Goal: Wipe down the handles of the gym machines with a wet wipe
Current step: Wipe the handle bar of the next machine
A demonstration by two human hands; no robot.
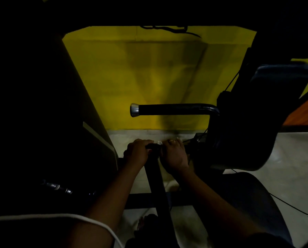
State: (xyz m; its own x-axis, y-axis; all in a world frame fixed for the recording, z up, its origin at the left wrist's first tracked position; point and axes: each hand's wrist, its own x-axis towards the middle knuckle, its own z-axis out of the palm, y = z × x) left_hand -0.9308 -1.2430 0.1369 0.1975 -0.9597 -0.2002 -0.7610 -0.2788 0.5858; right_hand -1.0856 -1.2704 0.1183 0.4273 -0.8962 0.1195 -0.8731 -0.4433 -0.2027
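Head view: small white wipe (159, 142) bunched against black handle (152, 146), dimly lit.

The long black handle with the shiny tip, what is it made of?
The handle's grip looks like black rubber or foam: it is matte, with only a soft sheen along the top. Its end cap looks like polished metal, probably chrome: it is silvery, with bright mirror-like glints. The dim light leaves the grip's exact material open.
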